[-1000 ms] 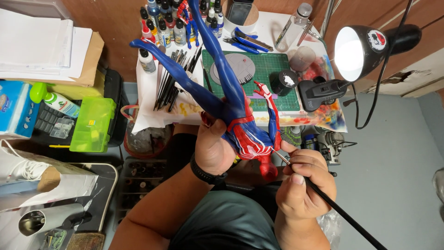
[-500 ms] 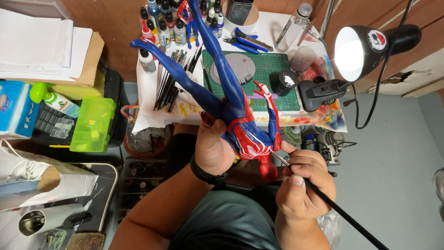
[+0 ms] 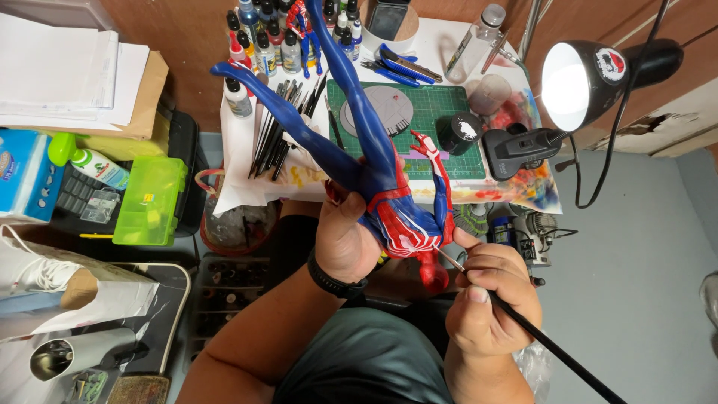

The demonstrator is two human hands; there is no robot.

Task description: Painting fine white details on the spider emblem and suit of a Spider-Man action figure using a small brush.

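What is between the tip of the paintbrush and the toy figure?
Nothing visible. The paintbrush in the right hand reaches the red and blue figure near its shoulder, with no object between. The left hand grips the figure's other side.

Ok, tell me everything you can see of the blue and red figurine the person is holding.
The blue and red hard-looking figurine is a humanoid model with glossy paint and white lines on its torso. It is held head-down: the red head points toward the person, the long blue legs splay up over the green cutting mat. One red-and-white arm lies along its side. The left hand grips its waist; the thin black-handled brush in the right hand touches near its shoulder.
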